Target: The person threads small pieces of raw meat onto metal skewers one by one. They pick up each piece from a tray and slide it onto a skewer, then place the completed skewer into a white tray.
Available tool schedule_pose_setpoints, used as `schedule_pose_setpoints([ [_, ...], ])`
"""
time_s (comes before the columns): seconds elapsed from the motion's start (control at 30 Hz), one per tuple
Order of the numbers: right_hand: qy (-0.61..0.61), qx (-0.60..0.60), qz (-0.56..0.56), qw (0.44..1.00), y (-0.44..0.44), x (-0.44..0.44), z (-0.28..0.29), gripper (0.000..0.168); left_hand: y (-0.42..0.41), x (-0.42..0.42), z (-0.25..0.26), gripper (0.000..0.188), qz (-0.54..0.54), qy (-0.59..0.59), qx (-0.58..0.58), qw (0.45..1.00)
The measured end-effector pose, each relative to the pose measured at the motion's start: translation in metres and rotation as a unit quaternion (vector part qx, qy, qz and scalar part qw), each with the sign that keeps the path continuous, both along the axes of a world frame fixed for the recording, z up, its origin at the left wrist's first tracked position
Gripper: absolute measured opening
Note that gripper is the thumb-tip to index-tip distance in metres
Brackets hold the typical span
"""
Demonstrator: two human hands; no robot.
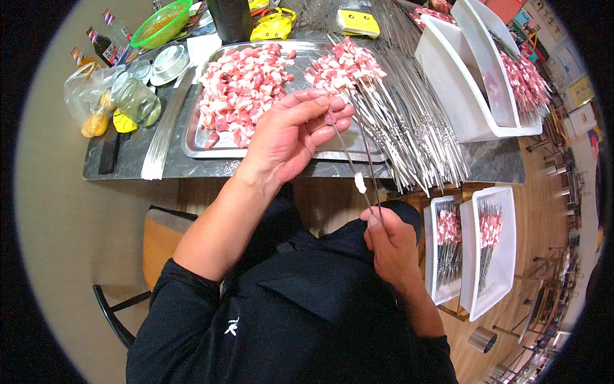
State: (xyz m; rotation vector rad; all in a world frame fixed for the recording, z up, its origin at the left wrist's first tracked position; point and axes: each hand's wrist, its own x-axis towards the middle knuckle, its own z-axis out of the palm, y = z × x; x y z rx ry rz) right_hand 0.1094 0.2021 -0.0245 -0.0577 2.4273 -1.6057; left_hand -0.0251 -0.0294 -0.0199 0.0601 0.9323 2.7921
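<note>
My right hand (391,240) grips the lower ends of two thin metal skewers (370,158) in front of my lap. A white piece of fat (360,183) is threaded partway down one of them. My left hand (300,127) pinches a small pink piece of meat (330,116) at that skewer's upper end, above the tray's front edge. Behind the left hand, cut raw meat (244,89) is heaped in a metal tray (192,139). Loaded meat skewers (348,65) rest on the tray's right side, their bare ends pointing toward me.
Bare skewers (165,129) lie left of the tray; more skewers (431,129) lie right. White bins (451,81) stand at the table's right, with two lower bins (499,269) holding meat skewers. A glass jar (139,101), bottles (101,45) and a green basket (163,24) are at left.
</note>
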Motion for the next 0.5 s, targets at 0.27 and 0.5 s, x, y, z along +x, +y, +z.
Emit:
schedule_pose_setpoints([
  [0.27,-0.002,-0.021,-0.013,1.0,0.001,0.003,-0.001,0.023,0.002,0.001,0.001,0.014,0.008,0.006,-0.005,1.0],
  [0.5,0.017,-0.003,0.002,1.0,-0.004,-0.003,0.003,0.024,0.003,0.003,0.002,0.015,0.035,-0.012,-0.014,0.999],
])
